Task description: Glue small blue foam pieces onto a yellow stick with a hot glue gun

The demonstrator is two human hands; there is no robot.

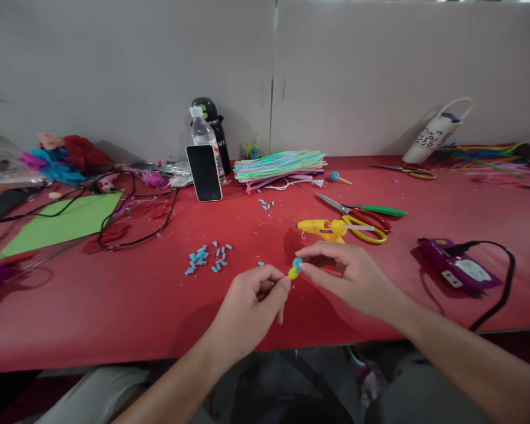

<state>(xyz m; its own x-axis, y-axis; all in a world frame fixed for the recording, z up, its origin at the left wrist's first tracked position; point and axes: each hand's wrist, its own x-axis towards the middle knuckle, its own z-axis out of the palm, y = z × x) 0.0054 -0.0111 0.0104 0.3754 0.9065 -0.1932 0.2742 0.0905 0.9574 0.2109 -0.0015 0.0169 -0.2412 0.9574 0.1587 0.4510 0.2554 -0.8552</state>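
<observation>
A small yellow and blue fuzzy piece (294, 270) is held between my two hands, above the red table (159, 312). My left hand (252, 303) pinches its yellow lower end between thumb and fingertips. On the blue upper end, the thumb and index finger of my right hand (351, 274) are closed. Short blue pieces (198, 259) lie in a loose cluster to the left of my hands, with a few more farther back. Just beyond my right hand rests a yellow glue gun (322, 228).
Scissors with yellow handles (366, 229) lie behind the right hand. A purple power strip (457, 268) with a black cable sits at right. Farther back are a leaning phone (204, 173), a plastic bottle (202, 129), pipe cleaners (279, 167) and a white tumbler (433, 139).
</observation>
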